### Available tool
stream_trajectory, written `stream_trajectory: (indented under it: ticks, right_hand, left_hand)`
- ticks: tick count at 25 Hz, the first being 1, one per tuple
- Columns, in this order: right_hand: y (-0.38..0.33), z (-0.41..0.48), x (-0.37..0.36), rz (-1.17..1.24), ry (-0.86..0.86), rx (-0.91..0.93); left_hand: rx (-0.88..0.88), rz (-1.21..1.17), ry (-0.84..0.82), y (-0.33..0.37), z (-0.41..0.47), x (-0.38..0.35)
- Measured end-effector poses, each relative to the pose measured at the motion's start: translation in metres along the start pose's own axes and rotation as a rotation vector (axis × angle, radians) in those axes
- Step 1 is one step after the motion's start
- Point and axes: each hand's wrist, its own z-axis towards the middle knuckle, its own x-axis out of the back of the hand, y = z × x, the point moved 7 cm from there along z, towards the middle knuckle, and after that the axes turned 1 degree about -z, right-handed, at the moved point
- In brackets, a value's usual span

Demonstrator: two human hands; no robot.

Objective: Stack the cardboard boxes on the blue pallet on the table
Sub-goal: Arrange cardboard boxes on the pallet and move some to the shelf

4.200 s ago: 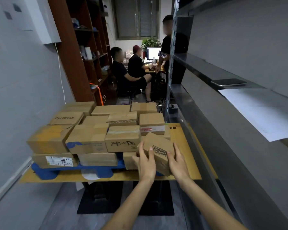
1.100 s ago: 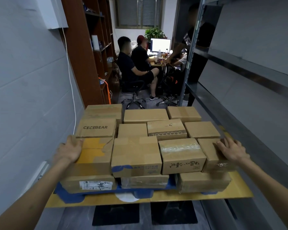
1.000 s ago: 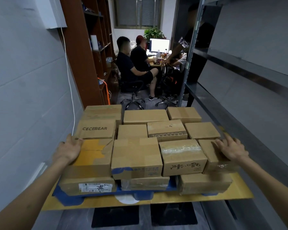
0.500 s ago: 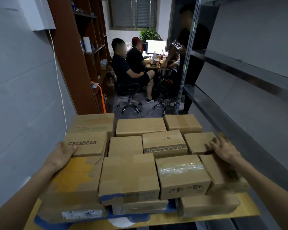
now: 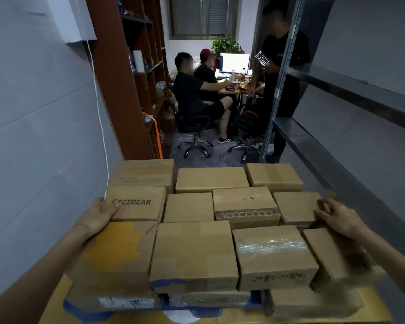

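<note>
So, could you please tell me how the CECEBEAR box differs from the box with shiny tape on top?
The CECEBEAR box has printed lettering on top; the taped box has glossy tape there and handwriting on its front. The CECEBEAR box sits second row, far left; the taped box front row, right of centre. The left hand touches the CECEBEAR box; no hand touches the taped box. Both are brown cardboard.
</note>
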Motion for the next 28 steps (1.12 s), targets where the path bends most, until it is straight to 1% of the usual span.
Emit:
stream_trajectory:
  ticks: [1, 3, 5, 7, 9, 12, 17, 20, 28]
  right_hand:
    - [0.001, 0.003, 0.0, 0.001, 0.002, -0.014]
    - [-0.001, 0.011, 0.006, 0.017, 0.066, -0.036]
    - [-0.007, 0.023, 0.011, 0.019, 0.145, -0.029]
    - [-0.017, 0.037, 0.008, 0.009, 0.165, 0.003]
    - [-0.028, 0.053, 0.001, -0.023, 0.147, 0.031]
    - [-0.038, 0.078, -0.009, -0.073, 0.135, 0.017]
    - [-0.048, 0.108, -0.019, -0.078, 0.101, 0.011]
    - [-0.049, 0.118, -0.023, -0.093, 0.068, 0.012]
    - [-0.047, 0.119, -0.024, -0.086, 0.014, 0.042]
  left_hand:
    - [0.019, 0.006, 0.03, 0.0, 0.004, 0.004]
    - [0.05, 0.005, 0.098, 0.0, 0.014, 0.008]
    - [0.035, -0.002, 0.139, 0.004, 0.026, 0.007]
    - [0.004, -0.003, 0.163, 0.014, 0.042, 0.004]
    - [-0.005, 0.005, 0.184, 0.023, 0.057, 0.002]
    - [0.018, 0.023, 0.198, 0.03, 0.079, 0.004]
    - [0.024, 0.043, 0.149, 0.038, 0.108, -0.002]
    - [0.032, 0.071, 0.126, 0.037, 0.117, -0.003]
    - [0.014, 0.051, 0.12, 0.034, 0.114, -0.002]
